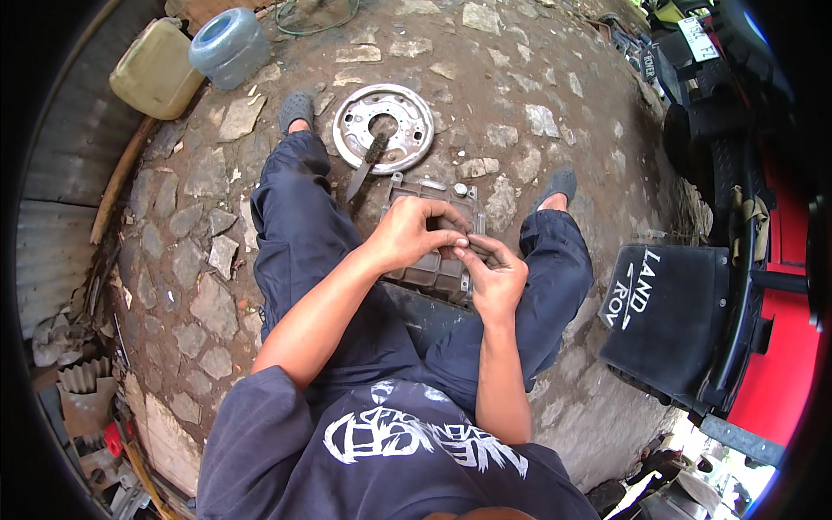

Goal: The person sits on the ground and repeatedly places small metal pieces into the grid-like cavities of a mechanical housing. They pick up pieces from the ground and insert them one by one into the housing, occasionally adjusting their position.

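Cobbled ground; both hands (451, 251) pinch small part (axis unclear) over grey metal housing (431, 269), lying flat.

Black mud flap (663, 299) with white lettering — right side, by the red vehicle. White plate-like tag (698, 37) with dark characters — top right, tilted.
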The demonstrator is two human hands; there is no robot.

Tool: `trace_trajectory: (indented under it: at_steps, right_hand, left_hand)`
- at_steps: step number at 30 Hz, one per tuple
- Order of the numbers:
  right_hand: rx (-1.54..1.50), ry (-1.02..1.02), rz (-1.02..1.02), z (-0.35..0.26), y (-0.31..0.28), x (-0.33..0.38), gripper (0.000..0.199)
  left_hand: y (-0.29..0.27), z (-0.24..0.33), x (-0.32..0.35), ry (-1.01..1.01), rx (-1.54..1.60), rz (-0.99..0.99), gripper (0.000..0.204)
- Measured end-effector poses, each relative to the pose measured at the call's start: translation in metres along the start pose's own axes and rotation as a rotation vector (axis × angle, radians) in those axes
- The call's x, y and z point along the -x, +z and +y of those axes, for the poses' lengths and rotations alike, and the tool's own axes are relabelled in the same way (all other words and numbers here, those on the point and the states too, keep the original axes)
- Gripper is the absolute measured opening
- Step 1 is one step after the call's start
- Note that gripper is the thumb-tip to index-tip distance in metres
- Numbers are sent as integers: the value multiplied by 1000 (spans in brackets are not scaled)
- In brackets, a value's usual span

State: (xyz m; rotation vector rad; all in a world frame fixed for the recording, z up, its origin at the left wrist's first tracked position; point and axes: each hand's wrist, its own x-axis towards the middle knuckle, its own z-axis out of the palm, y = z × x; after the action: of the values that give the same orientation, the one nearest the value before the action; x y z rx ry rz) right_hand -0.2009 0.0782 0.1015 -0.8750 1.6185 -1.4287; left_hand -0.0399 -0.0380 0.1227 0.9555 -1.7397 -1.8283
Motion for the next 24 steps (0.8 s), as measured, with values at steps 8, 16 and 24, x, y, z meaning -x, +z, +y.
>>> trace_trajectory:
  at_steps: [8, 16, 24]
  right_hand:
    - [47, -7, -6, 1, -6, 3, 23]
    - [-371, -9, 47, 23, 4, 11, 30]
    - [-546, 12, 205, 34, 5, 18, 29]
  left_hand:
    - [7, -11, -1, 30, 94, 5, 18]
    - [24, -21, -7, -24, 237, 199, 21]
    - [55, -41, 3, -132, 521, 129, 27]
